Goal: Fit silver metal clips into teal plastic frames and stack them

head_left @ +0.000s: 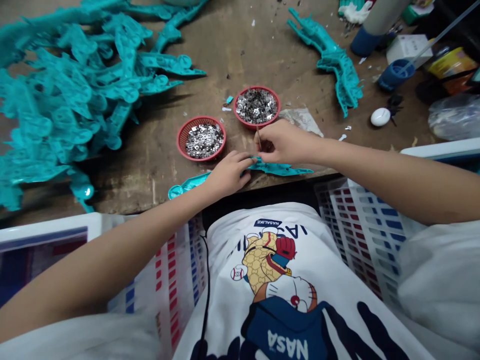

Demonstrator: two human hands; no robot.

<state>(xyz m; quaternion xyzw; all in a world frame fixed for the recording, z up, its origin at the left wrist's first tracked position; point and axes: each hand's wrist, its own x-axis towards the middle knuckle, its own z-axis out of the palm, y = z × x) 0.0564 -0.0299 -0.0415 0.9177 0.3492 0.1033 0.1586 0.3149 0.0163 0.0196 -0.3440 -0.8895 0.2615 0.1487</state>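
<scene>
A long teal plastic part (pixel 277 169) lies along the front edge of the table. My left hand (pixel 230 175) is closed over its middle, fingers pressing on it. Just above that part, my right hand (pixel 281 142) is pinched around a thin, upright, stick-like tool (pixel 258 138); its exact kind and its tip are hard to make out. Right behind my hands stand two red plastic baskets, the left one (pixel 180 142) and the right one (pixel 278 107), both filled with small shiny metal clips (pixel 204 141).
A big heap of teal plastic parts (pixel 67 95) covers the table's left side. Another teal part (pixel 333 60) lies at the back right. Further right are a blue cup (pixel 396 75), a white box (pixel 408 50) and a white egg-shaped thing (pixel 380 117). Plastic crates (pixel 360 220) flank my lap.
</scene>
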